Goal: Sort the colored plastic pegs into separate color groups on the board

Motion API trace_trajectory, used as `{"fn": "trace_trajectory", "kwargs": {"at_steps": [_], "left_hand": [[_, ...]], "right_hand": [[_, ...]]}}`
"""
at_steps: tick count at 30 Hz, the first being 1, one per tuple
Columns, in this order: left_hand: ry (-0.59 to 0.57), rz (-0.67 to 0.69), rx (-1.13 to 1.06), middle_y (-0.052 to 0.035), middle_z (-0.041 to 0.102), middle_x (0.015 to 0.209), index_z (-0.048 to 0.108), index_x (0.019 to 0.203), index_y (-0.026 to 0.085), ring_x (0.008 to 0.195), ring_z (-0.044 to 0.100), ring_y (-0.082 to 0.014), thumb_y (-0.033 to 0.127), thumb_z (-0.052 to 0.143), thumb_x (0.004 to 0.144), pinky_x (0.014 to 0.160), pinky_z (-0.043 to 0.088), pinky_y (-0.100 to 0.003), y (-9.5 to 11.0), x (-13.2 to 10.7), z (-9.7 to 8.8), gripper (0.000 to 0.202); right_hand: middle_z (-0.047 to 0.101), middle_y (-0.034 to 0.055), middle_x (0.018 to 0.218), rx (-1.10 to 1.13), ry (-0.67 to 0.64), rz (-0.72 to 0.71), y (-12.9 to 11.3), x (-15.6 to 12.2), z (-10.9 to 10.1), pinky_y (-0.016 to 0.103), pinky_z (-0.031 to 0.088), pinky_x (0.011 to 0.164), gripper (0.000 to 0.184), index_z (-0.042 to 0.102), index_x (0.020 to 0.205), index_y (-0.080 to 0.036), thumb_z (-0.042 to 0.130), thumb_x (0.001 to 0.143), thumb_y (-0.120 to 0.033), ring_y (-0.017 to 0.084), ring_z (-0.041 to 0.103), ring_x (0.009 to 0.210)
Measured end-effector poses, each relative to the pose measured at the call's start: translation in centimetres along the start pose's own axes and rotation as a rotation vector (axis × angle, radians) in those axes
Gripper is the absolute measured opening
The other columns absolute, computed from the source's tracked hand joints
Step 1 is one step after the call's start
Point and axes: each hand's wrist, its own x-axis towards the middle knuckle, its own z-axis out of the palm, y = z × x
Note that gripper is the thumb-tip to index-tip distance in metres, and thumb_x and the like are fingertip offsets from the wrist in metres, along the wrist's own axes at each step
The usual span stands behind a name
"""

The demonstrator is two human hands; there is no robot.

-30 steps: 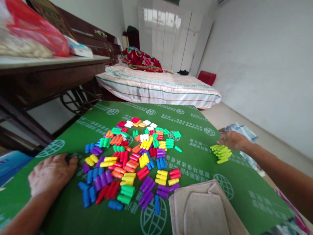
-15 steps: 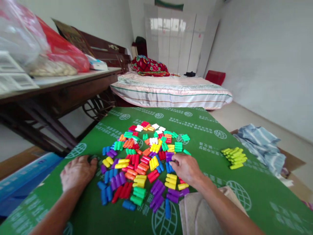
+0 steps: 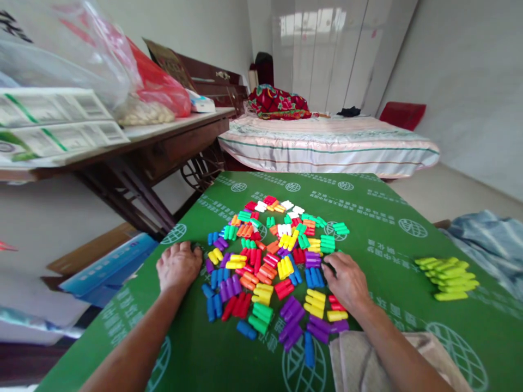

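Many small tapered plastic tubes, like pen caps, lie in colour groups across the green table [image 3: 261,188]. My right hand [image 3: 347,283] is at the right side of this spread, thumb and forefinger slightly apart. Its fingertips are beside a row of blue tubes [image 3: 314,277] and a purple group [image 3: 313,259], and I see nothing held between them. My left hand [image 3: 178,265] rests on the table left of the spread, thumb apart from the bent fingers. Close to it are yellow tubes [image 3: 215,256] and a purple tube [image 3: 210,266].
A pile of yellow-green tubes [image 3: 447,276] sits at the table's right. Under my right forearm lies a folded beige cloth [image 3: 351,362]. A wooden desk [image 3: 171,144] with bags stands left, a bed [image 3: 327,147] beyond the table.
The view has swung left, so everything appears farther right. My right hand has drawn back slightly from the purple and blue tubes, which show more fully. My left hand stays resting on the table.
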Motion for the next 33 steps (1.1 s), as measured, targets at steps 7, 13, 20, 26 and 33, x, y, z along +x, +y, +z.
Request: {"fn": "trace_trajectory", "kwargs": {"at_steps": [7,13,20,26,33], "left_hand": [[0.012,-0.01,-0.002,-0.0236,0.055,0.12,0.055,0.116,0.009,0.116,0.047,-0.0372,0.039,0.03,0.087,0.092,0.04,-0.05,0.3,-0.1,-0.1,0.05],[-0.002,-0.024,0.017,-0.0218,0.054,0.122,0.054,0.117,0.01,0.116,0.046,-0.0372,0.04,0.028,0.087,0.093,0.039,-0.049,0.4,0.1,0.2,0.05],[0.026,-0.022,0.026,-0.0213,0.056,0.118,0.057,0.113,0.01,0.114,0.046,-0.0367,0.04,0.03,0.087,0.091,0.039,-0.049,0.1,0.3,0.7,0.048],[0.031,-0.028,0.036,-0.0197,0.056,0.117,0.057,0.111,0.01,0.114,0.046,-0.0358,0.04,0.028,0.086,0.093,0.039,-0.047,0.3,0.2,1.0,0.048],[0.02,-0.049,0.018,-0.0187,0.054,0.121,0.055,0.115,0.011,0.114,0.045,-0.0349,0.04,0.027,0.086,0.094,0.037,-0.046,0.5,0.0,1.0,0.05]], "right_hand": [[0.065,0.0048,0.088,0.01,0.03,-0.065,0.2,0.0,0.2,0.03,0.041,0.082,0.017,0.065,0.082,-0.022,0.049,0.085,-0.021,0.02,0.055,0.089],[0.065,0.0046,0.087,0.009,0.074,-0.104,0.6,-0.1,0.7,0.031,0.042,0.082,0.014,0.065,0.084,-0.02,0.052,0.085,-0.021,0.019,0.054,0.086],[0.067,0.006,0.094,0.018,0.113,-0.135,0.5,0.0,0.6,0.033,0.046,0.083,0.019,0.066,0.095,-0.019,0.049,0.088,-0.026,0.02,0.056,0.09],[0.063,0.0073,0.116,-0.025,0.045,-0.239,-0.9,0.5,0.1,0.034,0.044,0.095,0.029,0.064,0.111,-0.02,0.046,0.088,-0.022,0.021,0.054,0.107],[0.063,0.0062,0.11,-0.139,-0.169,-0.218,-2.3,1.4,-0.9,0.029,0.045,0.088,0.03,0.065,0.111,-0.024,0.045,0.089,-0.021,0.019,0.056,0.102]]}}
